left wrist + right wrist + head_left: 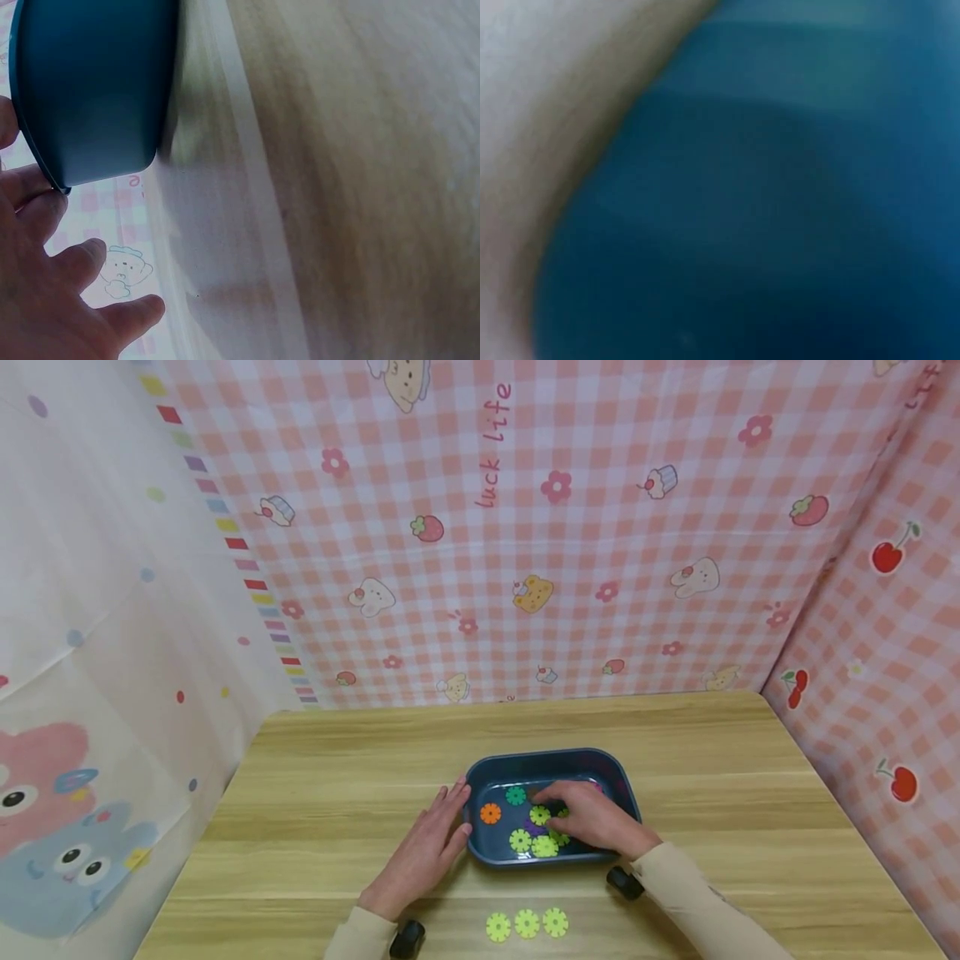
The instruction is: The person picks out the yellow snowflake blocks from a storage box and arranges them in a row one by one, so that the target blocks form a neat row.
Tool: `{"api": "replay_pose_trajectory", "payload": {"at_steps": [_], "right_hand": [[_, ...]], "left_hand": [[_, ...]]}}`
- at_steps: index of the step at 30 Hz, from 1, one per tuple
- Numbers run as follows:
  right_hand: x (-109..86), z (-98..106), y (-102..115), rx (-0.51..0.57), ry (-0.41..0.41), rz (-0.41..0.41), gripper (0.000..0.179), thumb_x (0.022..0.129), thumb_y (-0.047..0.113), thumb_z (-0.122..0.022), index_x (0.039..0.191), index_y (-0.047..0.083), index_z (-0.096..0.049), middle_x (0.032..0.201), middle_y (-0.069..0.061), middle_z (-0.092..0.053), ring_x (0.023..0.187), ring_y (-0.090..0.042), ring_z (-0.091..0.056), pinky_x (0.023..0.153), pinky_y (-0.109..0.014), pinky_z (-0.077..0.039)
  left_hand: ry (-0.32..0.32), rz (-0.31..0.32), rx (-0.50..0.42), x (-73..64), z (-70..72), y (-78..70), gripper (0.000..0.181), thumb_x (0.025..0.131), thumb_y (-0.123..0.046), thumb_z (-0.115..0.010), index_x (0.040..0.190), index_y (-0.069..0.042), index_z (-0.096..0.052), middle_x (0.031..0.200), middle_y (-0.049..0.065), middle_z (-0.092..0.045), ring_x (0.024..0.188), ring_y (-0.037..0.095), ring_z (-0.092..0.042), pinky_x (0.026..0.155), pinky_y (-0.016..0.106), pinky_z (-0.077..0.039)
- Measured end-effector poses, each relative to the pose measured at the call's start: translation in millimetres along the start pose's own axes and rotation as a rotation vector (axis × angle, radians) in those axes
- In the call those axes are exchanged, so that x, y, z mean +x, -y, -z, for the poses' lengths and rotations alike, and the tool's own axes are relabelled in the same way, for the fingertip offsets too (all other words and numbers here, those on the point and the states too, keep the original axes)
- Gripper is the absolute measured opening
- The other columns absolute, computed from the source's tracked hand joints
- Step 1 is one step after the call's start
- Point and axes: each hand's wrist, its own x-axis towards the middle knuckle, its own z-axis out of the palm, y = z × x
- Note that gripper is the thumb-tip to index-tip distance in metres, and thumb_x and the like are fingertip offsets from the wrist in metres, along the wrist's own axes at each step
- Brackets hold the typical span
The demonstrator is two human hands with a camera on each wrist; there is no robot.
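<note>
Gears: small toothed plastic discs lie in the blue tray (480, 775) at lower centre of the head view, among them an orange gear (490, 813), a teal gear (515, 795) and several lime gears (521, 841).
Right hand: the right hand (588, 817) is inside the tray, palm down over the gears on the right; its fingertips are hidden, so whether this grip pinches a gear I cannot tell. The right wrist view shows only blurred blue.
Left hand: the left hand (423, 852) lies flat with straight fingers against the tray's left wall, an open grip that steadies rather than holds.
Doing it well: in my judgement, keep the left hand braced so the tray does not slide, and lift one gear by its edge rather than raking the pile.
Sorted row: three lime gears (527, 924) sit side by side at the bottom centre, below the tray.
Tabletop: pale wood-grain tabletop (750, 793).
Room: pink checked cloth (525, 527) fills the upper frame; a white cartoon-print sheet (90, 652) hangs at left.
</note>
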Motion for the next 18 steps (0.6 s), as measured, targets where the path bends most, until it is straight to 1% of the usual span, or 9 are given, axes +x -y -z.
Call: {"api": "replay_pose_trajectory", "payload": {"at_steps": [3, 9, 13, 18], "right_hand": [[2.2, -1.6, -1.2, -0.021, 0.005, -0.018, 0.033, 0.092, 0.008, -0.078, 0.124, 0.007, -0.074, 0.126, -0.008, -0.071, 0.119, -0.028, -0.063, 0.105, -0.053, -0.05], [5.0, -2.6, -2.6, -0.065, 0.01, -0.007, 0.032, 0.091, 0.009, -0.08, 0.122, 0.006, -0.075, 0.113, -0.004, -0.069, 0.102, -0.02, -0.062, 0.095, -0.046, -0.055], [7.4, -3.3, -4.8, -0.094, 0.022, -0.001, 0.034, 0.09, 0.012, -0.081, 0.122, 0.005, -0.075, 0.112, -0.004, -0.066, 0.097, -0.018, -0.059, 0.092, -0.044, -0.056], [10.1, -4.6, -6.2, -0.118, 0.036, -0.002, 0.035, 0.089, 0.012, -0.083, 0.122, 0.006, -0.076, 0.112, -0.004, -0.065, 0.097, -0.017, -0.057, 0.091, -0.043, -0.055]], "left_hand": [[0.001, 0.002, 0.002, -0.3, -0.4, 0.2, 0.057, 0.111, -0.03, -0.048, 0.163, -0.012, -0.034, 0.171, 0.0, -0.022, 0.156, 0.034, -0.021, 0.118, 0.068, -0.026], [-0.003, -0.007, 0.001, -0.4, -0.7, 0.9, 0.057, 0.111, -0.031, -0.048, 0.163, -0.012, -0.033, 0.172, 0.0, -0.022, 0.156, 0.034, -0.022, 0.117, 0.068, -0.027], [0.001, -0.009, -0.002, 0.0, -0.5, 1.0, 0.057, 0.111, -0.031, -0.048, 0.163, -0.012, -0.033, 0.172, 0.0, -0.022, 0.156, 0.034, -0.021, 0.117, 0.069, -0.027], [0.002, -0.008, -0.004, -0.3, -0.2, 1.1, 0.057, 0.111, -0.03, -0.048, 0.163, -0.011, -0.033, 0.172, 0.002, -0.022, 0.156, 0.034, -0.021, 0.118, 0.068, -0.026]]}}
